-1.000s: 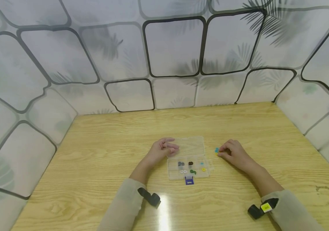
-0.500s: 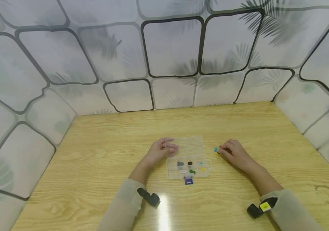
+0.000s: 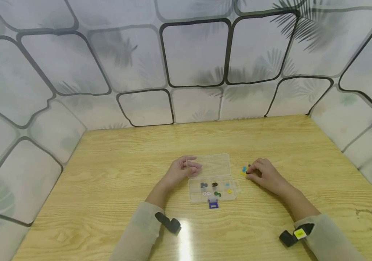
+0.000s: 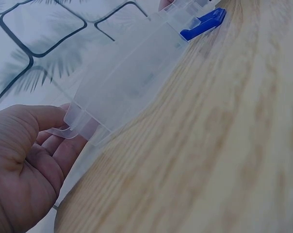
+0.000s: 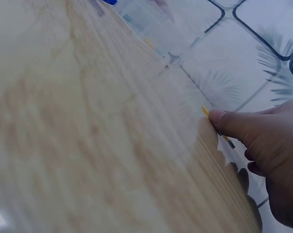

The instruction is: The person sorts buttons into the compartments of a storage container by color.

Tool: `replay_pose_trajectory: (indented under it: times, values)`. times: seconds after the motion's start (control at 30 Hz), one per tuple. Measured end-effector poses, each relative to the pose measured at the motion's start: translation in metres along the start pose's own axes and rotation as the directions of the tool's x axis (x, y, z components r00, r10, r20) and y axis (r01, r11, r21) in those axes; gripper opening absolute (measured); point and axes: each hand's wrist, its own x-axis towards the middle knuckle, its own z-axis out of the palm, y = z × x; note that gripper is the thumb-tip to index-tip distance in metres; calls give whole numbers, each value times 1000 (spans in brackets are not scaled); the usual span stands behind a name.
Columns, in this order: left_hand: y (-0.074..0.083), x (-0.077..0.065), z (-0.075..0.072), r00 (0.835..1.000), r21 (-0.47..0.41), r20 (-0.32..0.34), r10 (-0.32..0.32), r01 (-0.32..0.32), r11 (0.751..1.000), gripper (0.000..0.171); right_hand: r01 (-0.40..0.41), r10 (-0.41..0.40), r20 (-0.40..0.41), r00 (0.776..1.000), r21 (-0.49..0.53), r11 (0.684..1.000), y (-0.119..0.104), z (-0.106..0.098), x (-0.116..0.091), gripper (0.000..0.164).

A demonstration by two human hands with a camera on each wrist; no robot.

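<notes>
My left hand holds the raised lid of a clear plastic compartment box by its left side. In the left wrist view the thumb presses one side of the plastic, with fingers behind it. Inside the box lie small round button-like pieces, grey, brown, white, green, blue and yellow. My right hand has its fingertips down at a small pile of loose pieces on the table, with blue pieces, a yellow piece and dark ones. Whether it pinches one is hidden behind the thumb.
A blue-purple latch hangs open at the box's front edge. Another clear flap sticks out at its right. The wooden table meets a patterned wall behind and at the sides.
The right fingertips have shifted slightly among the loose pieces, and more yellow and dark pieces show beside them. The left hand and the box have stayed in place.
</notes>
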Motion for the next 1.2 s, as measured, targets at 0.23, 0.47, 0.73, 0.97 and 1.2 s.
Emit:
replay_pose_trajectory:
  times: [0.23, 0.47, 0.73, 0.97, 1.2]
  values:
    - [0, 0, -1, 1000, -12, -5, -16, 15, 1000, 45, 58, -58, -5, 998, 16, 998, 2, 3, 0, 28]
    - [2, 0, 0, 1000, -23, -5, -18, 18, 1000, 46, 60, -60, 5, 998, 15, 998, -1, 4, 2, 28]
    - [1, 0, 0, 1000, -6, -2, -7, 7, 1000, 44, 75, -75, 12, 997, -6, 997, -4, 7, 4, 27]
    - [1, -1, 0, 1000, -8, -8, -17, 17, 1000, 44, 111, -112, -7, 994, -58, 992, -2, 10, 2, 14]
    - [0, 0, -1, 1000, -15, -7, -16, 16, 1000, 44, 142, -143, -44, 989, -40, 989, -7, 7, 3, 23]
